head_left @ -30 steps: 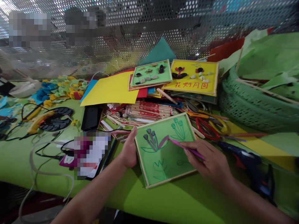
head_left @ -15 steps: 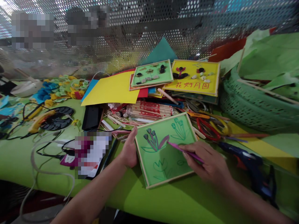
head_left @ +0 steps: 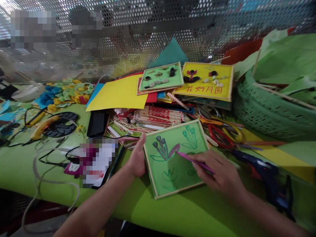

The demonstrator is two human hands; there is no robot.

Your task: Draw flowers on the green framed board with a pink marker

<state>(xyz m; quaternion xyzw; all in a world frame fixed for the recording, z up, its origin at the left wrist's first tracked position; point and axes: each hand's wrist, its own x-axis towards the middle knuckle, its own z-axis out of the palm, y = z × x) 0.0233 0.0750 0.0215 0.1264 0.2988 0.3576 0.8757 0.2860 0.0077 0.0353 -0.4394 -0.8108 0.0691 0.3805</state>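
Note:
A green picture board [head_left: 182,174] with a pale wooden stick frame lies tilted on the green table. Flowers are drawn on it in dark green lines, and one group at the upper left has purple stems and a purple leaf [head_left: 174,150]. My left hand [head_left: 138,157] grips the frame's left edge, thumb on top; its other fingers are hidden beneath. In my right hand [head_left: 217,168] a purple marker [head_left: 197,162] is pinched between thumb and fingers. Its tip rests at the purple leaf, near the board's middle.
Behind the board lie wooden sticks [head_left: 155,117], red-handled scissors [head_left: 219,136] and two finished framed pictures [head_left: 206,82]. A blue glue gun [head_left: 264,174] is at right, below a green basket [head_left: 266,108]. At left are a phone [head_left: 102,164], cables and a yellow glue gun [head_left: 44,126].
The marker tip has shifted very slightly along the lower right edge of the purple leaf. My left hand keeps its hold on the frame.

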